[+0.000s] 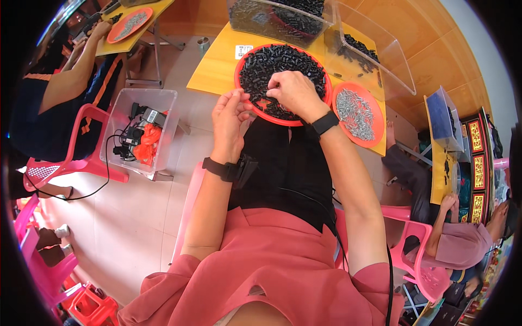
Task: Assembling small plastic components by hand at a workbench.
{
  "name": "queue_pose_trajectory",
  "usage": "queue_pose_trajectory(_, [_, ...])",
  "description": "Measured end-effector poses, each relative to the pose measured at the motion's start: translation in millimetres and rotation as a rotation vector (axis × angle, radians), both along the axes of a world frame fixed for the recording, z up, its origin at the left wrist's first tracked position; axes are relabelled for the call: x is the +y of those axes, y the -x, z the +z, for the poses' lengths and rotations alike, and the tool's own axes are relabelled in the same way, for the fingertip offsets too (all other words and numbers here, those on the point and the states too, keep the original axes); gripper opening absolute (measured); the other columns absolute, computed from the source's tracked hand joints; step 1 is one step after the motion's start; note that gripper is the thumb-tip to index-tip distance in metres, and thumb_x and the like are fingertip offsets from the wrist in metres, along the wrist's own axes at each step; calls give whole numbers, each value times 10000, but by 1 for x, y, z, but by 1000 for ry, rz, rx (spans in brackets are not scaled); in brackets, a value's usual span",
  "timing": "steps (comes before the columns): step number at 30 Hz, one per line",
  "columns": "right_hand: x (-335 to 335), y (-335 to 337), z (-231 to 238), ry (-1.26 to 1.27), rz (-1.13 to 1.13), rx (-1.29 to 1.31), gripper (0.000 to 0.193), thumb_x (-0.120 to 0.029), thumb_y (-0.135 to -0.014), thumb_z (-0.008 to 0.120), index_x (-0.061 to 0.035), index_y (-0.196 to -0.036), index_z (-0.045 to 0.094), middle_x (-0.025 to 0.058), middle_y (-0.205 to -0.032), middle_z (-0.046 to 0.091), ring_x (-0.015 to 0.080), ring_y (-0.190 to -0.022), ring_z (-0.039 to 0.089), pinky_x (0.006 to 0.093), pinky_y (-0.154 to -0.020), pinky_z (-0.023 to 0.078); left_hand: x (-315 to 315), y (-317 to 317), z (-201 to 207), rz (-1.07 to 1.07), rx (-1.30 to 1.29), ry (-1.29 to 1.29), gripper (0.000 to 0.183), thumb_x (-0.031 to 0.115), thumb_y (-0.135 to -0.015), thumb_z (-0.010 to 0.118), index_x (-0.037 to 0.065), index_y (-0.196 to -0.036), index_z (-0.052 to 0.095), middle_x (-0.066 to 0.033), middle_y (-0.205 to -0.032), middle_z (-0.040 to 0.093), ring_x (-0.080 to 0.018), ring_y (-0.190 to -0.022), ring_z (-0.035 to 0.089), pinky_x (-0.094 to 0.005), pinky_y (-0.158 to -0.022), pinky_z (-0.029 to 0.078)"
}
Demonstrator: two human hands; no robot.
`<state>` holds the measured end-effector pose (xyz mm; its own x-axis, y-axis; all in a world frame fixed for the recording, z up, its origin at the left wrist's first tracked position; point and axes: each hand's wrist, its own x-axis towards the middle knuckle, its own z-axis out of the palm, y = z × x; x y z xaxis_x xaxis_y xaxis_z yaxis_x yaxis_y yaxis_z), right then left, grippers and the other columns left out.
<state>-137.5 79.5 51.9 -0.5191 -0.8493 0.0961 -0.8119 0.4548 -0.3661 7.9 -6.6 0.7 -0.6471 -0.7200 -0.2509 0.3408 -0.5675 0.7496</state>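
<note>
A round red tray heaped with small black plastic pieces sits at the table's near edge, in front of my lap. Over its near half my right hand reaches in, thumb and fingers closed at the black pieces; what they grip is too small to tell. My left hand is held up just beside the tray's left rim, thumb and fingertips pinched together, with any small thing between them not clear. To the right of the tray lies an orange-red plate spread with small silvery metal parts.
A clear bin of black pieces stands behind the tray on the yellow table. A tipped clear bin spills more pieces. Left on a stool, a plastic box holds cables and a red bag. Other people sit at both sides.
</note>
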Motion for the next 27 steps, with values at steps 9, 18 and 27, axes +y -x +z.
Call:
queue_pose_trajectory(9, [0,3,-9,95,20,51,112,-129,-755,667,-37,-817,678,189,-800,672,366,-801,655,448,-720,516,-3,3,-4,-1,-48,74,186,217,-958,554,67,-1059,599,-25,-945,662,-71,-724,596,-194,-623,452])
queue_pose_trajectory(18, [41,-43,6,551,-82,-728,324,-42,-899,598,-7,-1219,556,26,-863,651,58,-723,568,192,-628,449,39,14,8,-42,95,582,159,101,-943,536,-8,-980,645,-77,-883,645,-138,-778,622,-266,-699,503])
queue_pose_trajectory(27, [65,-57,11,805,-186,-1199,604,-54,-913,607,6,-1425,293,-7,-669,523,53,-550,446,202,-490,353,51,7,17,-378,198,277,233,193,-982,513,51,-1105,651,9,-798,637,-46,-705,564,-187,-638,420])
